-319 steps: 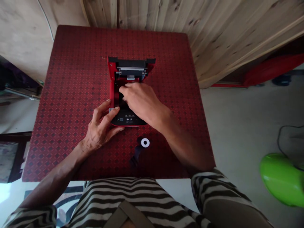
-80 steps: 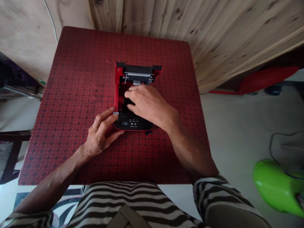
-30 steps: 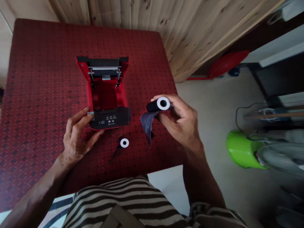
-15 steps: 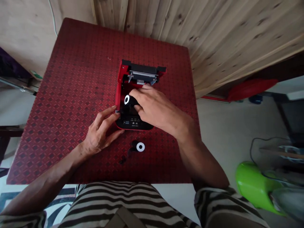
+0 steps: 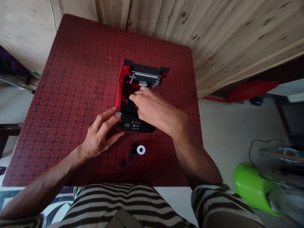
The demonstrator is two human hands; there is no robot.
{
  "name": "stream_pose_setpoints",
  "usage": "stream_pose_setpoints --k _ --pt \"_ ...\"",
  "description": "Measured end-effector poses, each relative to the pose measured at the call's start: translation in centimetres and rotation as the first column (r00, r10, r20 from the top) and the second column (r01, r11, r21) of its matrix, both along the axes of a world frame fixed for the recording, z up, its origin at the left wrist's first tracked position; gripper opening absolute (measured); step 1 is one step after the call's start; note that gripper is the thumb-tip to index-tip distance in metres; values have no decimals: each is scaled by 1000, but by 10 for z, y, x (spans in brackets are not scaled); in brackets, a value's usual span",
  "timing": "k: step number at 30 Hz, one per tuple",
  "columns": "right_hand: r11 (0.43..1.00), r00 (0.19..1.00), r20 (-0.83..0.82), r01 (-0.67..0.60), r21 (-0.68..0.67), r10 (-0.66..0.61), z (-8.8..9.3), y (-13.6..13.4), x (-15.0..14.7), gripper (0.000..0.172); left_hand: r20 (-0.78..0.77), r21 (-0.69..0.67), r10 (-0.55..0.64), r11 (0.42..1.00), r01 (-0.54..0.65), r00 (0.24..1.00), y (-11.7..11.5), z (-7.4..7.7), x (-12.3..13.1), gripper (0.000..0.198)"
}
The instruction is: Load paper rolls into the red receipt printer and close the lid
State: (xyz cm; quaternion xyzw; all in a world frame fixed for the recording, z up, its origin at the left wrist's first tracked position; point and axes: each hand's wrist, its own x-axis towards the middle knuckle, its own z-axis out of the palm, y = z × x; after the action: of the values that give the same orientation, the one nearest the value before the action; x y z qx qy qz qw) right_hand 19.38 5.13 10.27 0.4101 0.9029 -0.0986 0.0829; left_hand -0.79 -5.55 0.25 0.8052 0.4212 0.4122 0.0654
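Note:
A red and black label printer (image 5: 136, 127) stands with its lid (image 5: 148, 69) raised. My left hand (image 5: 101, 131) holds its front left corner, fingertips at a small grey piece and thumb along the front edge. My right hand (image 5: 155, 106) reaches into the open compartment, fingers curled together. What they hold is hidden; a dark surface shows beneath them. Nearer to me on the table lies a black roll (image 5: 135, 148) with a white, ring-shaped end and a dark loose strip trailing from it.
The printer is on a table with a red patterned cover (image 5: 78, 79). A wooden plank wall (image 5: 163, 19) runs along the far side. At the right a bright green object (image 5: 251, 186) and a dark cable (image 5: 250, 152) are on the floor side.
The white-ended black roll under my right hand no longer shows; that hand's fingers have curled lower into the compartment. My left hand keeps its place on the printer. The view has shifted slightly.

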Motion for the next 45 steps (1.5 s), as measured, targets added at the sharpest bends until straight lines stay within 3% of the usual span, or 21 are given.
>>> stream_pose_setpoints --k 4,9,12,15,19,23,27,29,32,35,38,41,45 --pt "996 997 58 50 -68 -46 -4 7 -4 33 6 -17 4 1000 -4 1000 -1 -1 0 78" --pt "996 998 -9 56 -76 -57 -9 8 0 33 -11 -14 14 1000 -14 1000 -1 -1 -1 79" --pt "998 988 -152 32 -52 -39 -3 -3 14 45 -26 -11 23 1000 -23 999 0 -1 -1 79" --pt "1000 926 -379 2 -27 -12 7 -22 31 52 -9 -23 16 1000 -16 1000 0 2 -1 76" --pt "1000 845 -535 -16 17 22 7 -46 39 35 49 -98 11 995 -7 999 4 18 -7 74" --pt "987 844 -536 67 146 23 -7 -57 33 20 -6 -61 62 996 -62 998 32 52 -13 58" --pt "960 854 -519 124 249 24 -14 -63 31 23 -15 123 27 992 -25 1000 87 84 -9 68" --pt "961 860 -509 115 252 30 -13 -64 33 18 -93 192 30 981 -12 995 112 93 -2 62" --pt "982 872 -489 57 182 39 -4 -62 37 16 -190 183 -2 982 37 982 135 98 8 53" --pt "1000 878 -478 -13 24 23 9 -55 42 33 -165 71 -37 996 49 986 141 96 16 50" --pt "996 886 -464 -47 -77 6 21 -46 47 36 -127 68 -90 993 99 988 143 92 18 52" --pt "998 907 -421 -49 -41 27 25 -43 47 34 -119 60 -123 990 131 985 145 89 18 53" --pt "982 932 -351 -17 190 84 14 -55 45 31 -143 -50 -112 993 105 983 142 92 19 55"
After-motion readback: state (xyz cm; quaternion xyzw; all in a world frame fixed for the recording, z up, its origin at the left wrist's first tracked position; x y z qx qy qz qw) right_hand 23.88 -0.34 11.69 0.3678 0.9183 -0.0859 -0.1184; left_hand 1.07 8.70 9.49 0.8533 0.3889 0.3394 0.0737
